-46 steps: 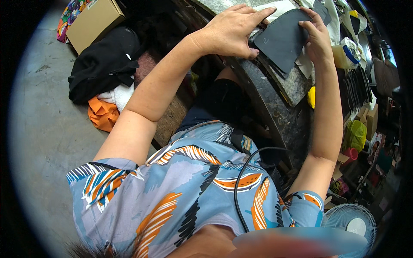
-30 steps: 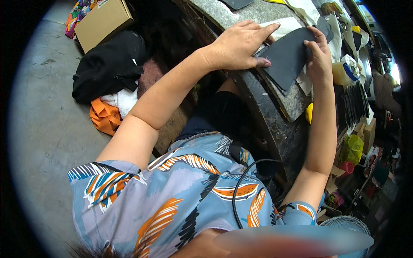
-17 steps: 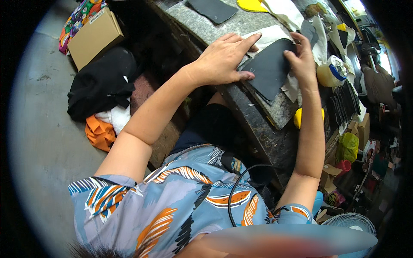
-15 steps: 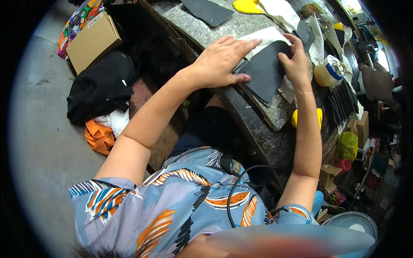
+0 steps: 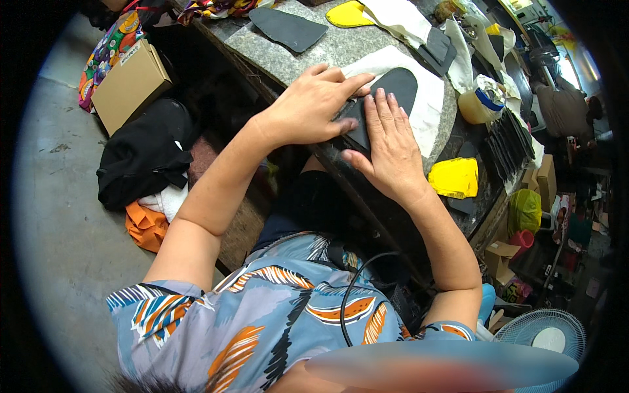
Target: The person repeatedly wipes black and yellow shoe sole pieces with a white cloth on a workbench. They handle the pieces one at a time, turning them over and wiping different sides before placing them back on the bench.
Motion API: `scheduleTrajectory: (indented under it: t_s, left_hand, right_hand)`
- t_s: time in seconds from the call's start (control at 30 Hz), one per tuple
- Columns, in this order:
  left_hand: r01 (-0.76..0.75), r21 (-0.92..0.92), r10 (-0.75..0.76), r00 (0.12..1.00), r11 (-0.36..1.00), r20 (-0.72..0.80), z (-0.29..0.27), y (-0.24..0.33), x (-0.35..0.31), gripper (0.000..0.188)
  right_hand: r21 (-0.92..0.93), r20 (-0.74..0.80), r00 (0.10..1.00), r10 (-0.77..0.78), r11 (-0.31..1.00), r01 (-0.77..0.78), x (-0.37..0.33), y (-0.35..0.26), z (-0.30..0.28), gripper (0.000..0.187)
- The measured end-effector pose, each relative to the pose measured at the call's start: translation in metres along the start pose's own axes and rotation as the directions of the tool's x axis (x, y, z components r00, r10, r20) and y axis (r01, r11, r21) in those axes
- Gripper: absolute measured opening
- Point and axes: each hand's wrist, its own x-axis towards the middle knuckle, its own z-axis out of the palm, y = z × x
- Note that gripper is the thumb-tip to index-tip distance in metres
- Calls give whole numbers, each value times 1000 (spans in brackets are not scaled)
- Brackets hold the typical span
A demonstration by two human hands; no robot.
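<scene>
A dark grey insole-shaped piece (image 5: 397, 89) lies on a white sheet of material (image 5: 427, 92) on the speckled stone slab (image 5: 291, 64). My right hand (image 5: 391, 145) is flat on the middle of the dark piece, fingers stretched out together and thumb apart. At its left edge rests my left hand (image 5: 314, 108), thumb and forefinger spread, fingertips touching the piece. Its other fingers are bent and partly hidden. Part of the dark piece is covered by both hands.
Another dark grey piece (image 5: 288, 29) lies farther left on the slab. A yellow piece (image 5: 453, 177) sits right of my right hand. Beyond stand a jar with a blue rim (image 5: 481, 103) and a row of dark pieces (image 5: 508, 149). A cardboard box (image 5: 130, 85) is at far left.
My right hand has moved from the dark piece's far right edge to flat on its middle. My left hand's fingers have bent more. More of the white sheet shows on the right.
</scene>
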Motion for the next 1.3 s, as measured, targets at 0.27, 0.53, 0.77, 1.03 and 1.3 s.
scheduleTrajectory:
  t_s: [0.27, 0.53, 0.77, 1.03, 1.3]
  left_hand:
    - [-281, 211, 222, 939, 936, 263, 41, -23, 66, 44]
    - [-200, 435, 82, 958, 878, 274, 62, -61, 107, 55]
    - [-27, -9, 26, 996, 1000, -81, 66, -75, 105, 60]
    - [8, 106, -13, 999, 994, 44, 59, -70, 106, 60]
    - [-58, 225, 34, 993, 973, 109, 59, -64, 107, 51]
  right_hand:
    - [-27, 36, 999, -24, 999, 25, 1, 2, 2, 90]
    - [-95, -155, 982, -112, 991, 98, -6, -6, 9, 65]
    - [575, 23, 986, 167, 804, -150, -14, 45, -58, 25]
    - [133, -767, 506, 394, 870, -475, -39, 216, -216, 29]
    - [-243, -582, 777, 238, 862, -446, -92, 323, -144, 36]
